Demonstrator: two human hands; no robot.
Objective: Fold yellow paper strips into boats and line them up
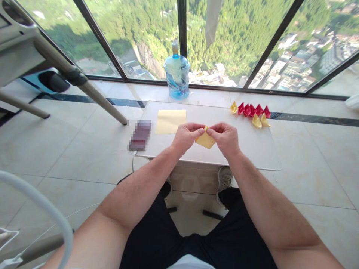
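Observation:
A small folded piece of yellow paper (206,140) is held up over the low white table, its top edge pinched from both sides. My left hand (187,136) grips it between thumb and fingers at the upper left. On the other side my right hand (224,137) pinches it the same way, the two thumbs almost meeting. Flat on the table, left of my hands, lies a stack or sheet of yellow paper (170,120). At the far right of the table, several red folded paper boats (252,110) stand in a row, with yellow paper boats (256,121) beside them.
The white table (252,153) stands before my knees. A phone-like item (140,135), blurred out, lies at its left edge with a cable. Behind the table a blue water jug (177,76) stands by the windows. Metal chair-like legs (103,101) rise at left.

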